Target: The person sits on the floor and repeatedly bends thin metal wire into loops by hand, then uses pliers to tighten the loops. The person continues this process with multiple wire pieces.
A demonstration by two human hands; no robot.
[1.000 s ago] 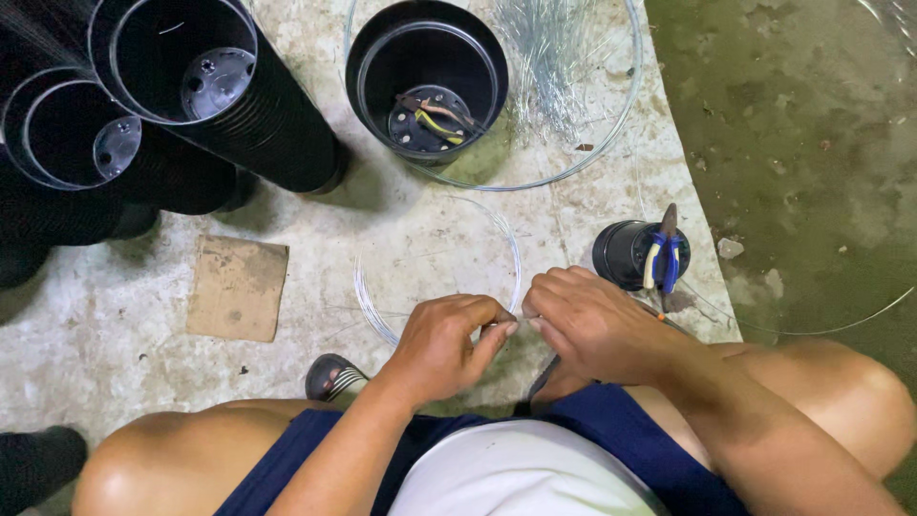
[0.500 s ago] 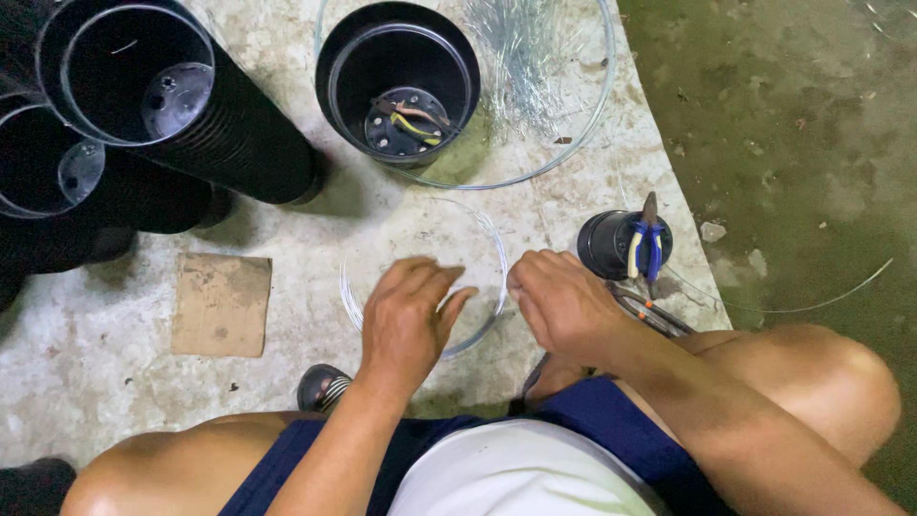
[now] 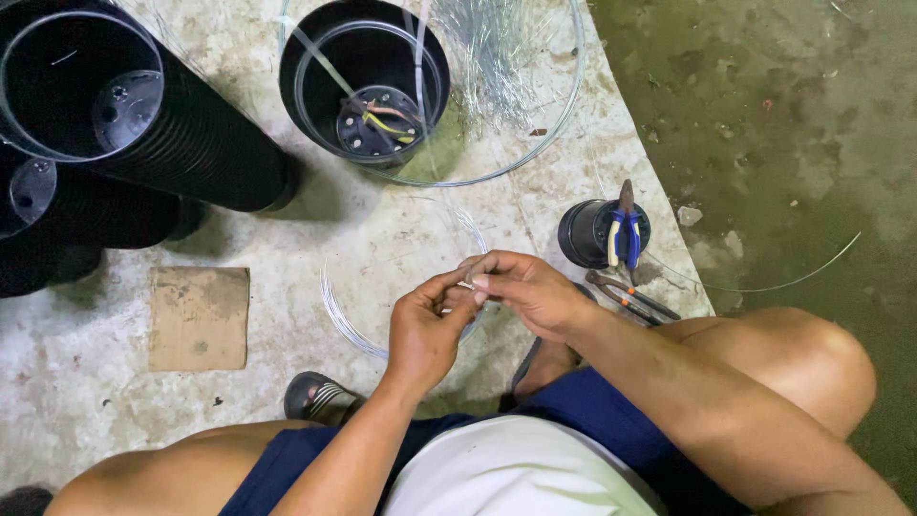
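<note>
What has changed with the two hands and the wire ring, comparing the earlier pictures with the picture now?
Both hands rose off the floor and met: the left hand and right hand now pinch the thin wire ring between their fingertips, lifted in front of the body. Earlier they pressed lower, near the knees. The black pots, small cup with pliers and cardboard piece stayed where they were.

Wire ring (image 3: pixel 382 334) perhaps partly hand-hidden

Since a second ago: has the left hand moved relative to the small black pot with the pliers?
Yes. The left hand has lifted off the floor toward the small black pot, meeting the right hand on the wire loop.
</note>
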